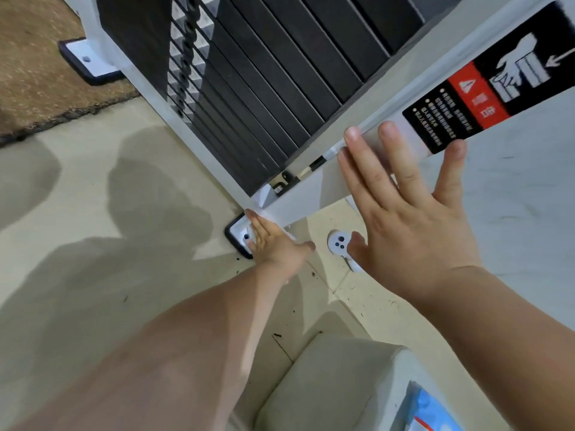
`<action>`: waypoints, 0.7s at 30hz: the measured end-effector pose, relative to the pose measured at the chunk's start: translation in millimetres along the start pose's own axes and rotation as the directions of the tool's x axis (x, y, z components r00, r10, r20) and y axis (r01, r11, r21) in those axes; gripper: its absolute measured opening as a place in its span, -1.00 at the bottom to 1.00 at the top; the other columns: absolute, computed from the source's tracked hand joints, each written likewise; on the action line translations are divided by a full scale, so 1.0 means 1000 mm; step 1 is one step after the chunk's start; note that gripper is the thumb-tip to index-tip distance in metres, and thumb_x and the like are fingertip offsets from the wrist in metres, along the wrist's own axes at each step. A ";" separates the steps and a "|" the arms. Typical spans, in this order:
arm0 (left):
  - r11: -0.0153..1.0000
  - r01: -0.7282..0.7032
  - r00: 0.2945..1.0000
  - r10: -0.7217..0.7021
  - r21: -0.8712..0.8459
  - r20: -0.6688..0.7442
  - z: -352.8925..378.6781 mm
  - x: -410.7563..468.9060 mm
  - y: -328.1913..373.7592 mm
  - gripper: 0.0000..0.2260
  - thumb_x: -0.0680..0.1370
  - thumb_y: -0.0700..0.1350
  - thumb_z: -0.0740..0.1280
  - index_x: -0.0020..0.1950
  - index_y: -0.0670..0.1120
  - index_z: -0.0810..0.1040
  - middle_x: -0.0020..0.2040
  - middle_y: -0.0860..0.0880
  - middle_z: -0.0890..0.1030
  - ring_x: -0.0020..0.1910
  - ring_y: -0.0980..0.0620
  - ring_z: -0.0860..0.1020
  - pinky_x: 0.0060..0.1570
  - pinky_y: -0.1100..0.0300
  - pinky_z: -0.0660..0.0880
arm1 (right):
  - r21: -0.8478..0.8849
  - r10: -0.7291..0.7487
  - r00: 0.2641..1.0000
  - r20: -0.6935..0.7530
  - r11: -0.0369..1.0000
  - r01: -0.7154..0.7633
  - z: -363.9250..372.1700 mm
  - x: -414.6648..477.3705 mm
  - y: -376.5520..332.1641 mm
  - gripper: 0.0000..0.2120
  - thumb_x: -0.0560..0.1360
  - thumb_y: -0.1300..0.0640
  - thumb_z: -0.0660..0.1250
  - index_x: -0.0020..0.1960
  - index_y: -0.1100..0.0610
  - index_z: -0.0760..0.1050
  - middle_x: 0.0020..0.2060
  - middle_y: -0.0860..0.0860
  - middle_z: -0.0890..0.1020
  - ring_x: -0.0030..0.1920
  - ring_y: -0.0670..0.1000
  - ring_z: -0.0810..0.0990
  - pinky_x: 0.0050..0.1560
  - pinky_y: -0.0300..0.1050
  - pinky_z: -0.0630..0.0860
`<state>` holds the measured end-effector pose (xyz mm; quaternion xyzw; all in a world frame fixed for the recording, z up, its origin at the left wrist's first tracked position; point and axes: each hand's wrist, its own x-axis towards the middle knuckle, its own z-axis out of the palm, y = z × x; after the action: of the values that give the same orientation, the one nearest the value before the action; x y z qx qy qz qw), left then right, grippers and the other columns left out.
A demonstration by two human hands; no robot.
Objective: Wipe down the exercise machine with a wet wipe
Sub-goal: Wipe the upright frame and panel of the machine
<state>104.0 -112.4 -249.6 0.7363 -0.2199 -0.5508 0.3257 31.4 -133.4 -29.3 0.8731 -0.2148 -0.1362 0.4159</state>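
Exercise machine [149, 98] dead ahead, standing on the pale floor [93, 213], seen from above at a steep tilt. Black weight stack [280, 73] inside the white frame, plates lined up in a row. White front post [311, 194] slanting from upper right down to the floor, with a black-and-red warning label [485, 85] stuck on its upper stretch.

Right hand [410, 225] spread wide and flat against the post just below the label, fingers straight, gripping nothing. Left hand [273, 244] reaching far down to the base of the post, arm stretched out, fingers straight and laid flat, tips touching the post's lower end beside the black-rimmed foot plate [238, 234]. Scrap of white [288, 236] peeking out at that hand's edge, maybe the wet wipe, too small to say for sure.

On the floor between the two hands, a small white controller [337, 242] with dark buttons. Brown mat [37, 73] off at upper left, under the machine's far foot. Closer in, at the bottom, a beige padded block [336, 384] with a blue-and-white packet [435, 412] lying on it.
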 end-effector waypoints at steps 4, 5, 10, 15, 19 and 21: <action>0.986 0.074 0.997 -0.070 -0.147 0.032 -0.005 0.008 0.002 0.07 0.51 0.03 0.45 0.58 -0.26 -0.35 0.63 -0.05 -0.39 0.64 -0.16 -0.21 0.59 -0.13 -0.04 | -0.023 -0.030 0.999 0.032 0.999 0.031 0.002 0.002 0.005 -0.01 0.51 -0.18 0.31 0.68 0.10 -0.23 0.67 -0.01 -0.21 0.63 0.06 -0.35 0.40 0.29 -0.63; 0.984 0.076 0.997 -0.072 -0.163 0.028 -0.006 0.007 0.002 0.08 0.50 0.03 0.46 0.59 -0.24 -0.37 0.62 -0.04 -0.39 0.64 -0.17 -0.19 0.59 -0.13 -0.02 | -0.021 -0.032 0.999 0.031 0.999 0.033 0.002 0.002 0.006 -0.01 0.51 -0.20 0.30 0.68 0.10 -0.23 0.67 -0.01 -0.20 0.63 0.06 -0.36 0.40 0.28 -0.63; 0.983 -0.020 0.999 0.011 -0.185 -0.045 0.010 -0.011 0.021 0.29 0.43 0.19 0.53 0.49 -0.23 -0.55 0.57 -0.09 -0.49 0.62 -0.13 -0.30 0.60 -0.10 -0.19 | 0.012 -0.016 0.999 0.039 1.000 0.015 0.001 0.002 0.003 -0.03 0.51 -0.17 0.32 0.69 0.10 -0.17 0.68 -0.01 -0.17 0.61 0.05 -0.40 0.42 0.28 -0.61; 0.989 -0.146 0.987 0.144 -0.025 -0.074 0.018 -0.019 0.011 0.34 0.39 0.24 0.54 0.45 -0.22 -0.58 0.43 -0.08 -0.63 0.59 -0.03 -0.36 0.60 0.00 -0.21 | 0.038 0.007 0.999 0.033 0.999 -0.008 -0.003 0.001 0.002 -0.06 0.52 -0.15 0.31 0.69 0.11 -0.13 0.68 -0.01 -0.16 0.62 0.07 -0.39 0.43 0.30 -0.58; 0.993 0.047 0.999 -0.045 -0.106 0.016 -0.002 0.011 -0.002 0.38 0.33 0.02 0.63 0.49 -0.07 -0.60 0.55 0.03 -0.53 0.65 -0.12 -0.10 0.57 -0.09 0.14 | 0.055 -0.005 0.999 0.039 0.998 0.003 -0.001 0.002 0.004 -0.07 0.52 -0.15 0.29 0.69 0.09 -0.14 0.68 -0.02 -0.16 0.62 0.07 -0.39 0.41 0.30 -0.60; 0.968 0.119 0.992 -0.105 -0.222 0.072 -0.012 0.021 -0.006 0.38 0.32 -0.04 0.65 0.53 0.01 -0.55 0.58 0.06 -0.47 0.65 -0.09 -0.07 0.53 -0.02 0.20 | 0.067 -0.001 0.999 0.039 0.998 -0.002 0.000 0.003 0.003 -0.05 0.50 -0.18 0.30 0.69 0.08 -0.13 0.68 -0.02 -0.15 0.61 0.08 -0.40 0.40 0.30 -0.62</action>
<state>121.6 -120.0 -266.2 0.6889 -0.1236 -0.6116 0.3689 33.4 -136.6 -27.3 0.8837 -0.2276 -0.1455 0.3821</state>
